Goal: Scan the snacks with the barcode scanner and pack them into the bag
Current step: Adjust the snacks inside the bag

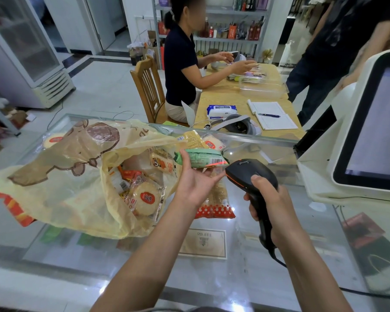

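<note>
- Now, nearest me, my right hand (273, 212) is wrapped round the handle of the scanner (250, 174), fingers closed firmly on it. I'd keep its head steady and aimed square at the code.
- My left hand (196, 183) grips the green packet (200, 157), thumb clamped over its left end, fingers stretched loosely beneath, barcode turned up towards the scanner's nose.
- Red light lies across that barcode, so I judge the scan is under way. I'd hold the wrapper flat and unmoving until it reads.
- Left of my hands the bag (72, 176) lies on the glass counter (212, 284), its mouth open towards the packet, several snacks inside.
- More packets (203, 140) wait near the counter's far edge.
</note>
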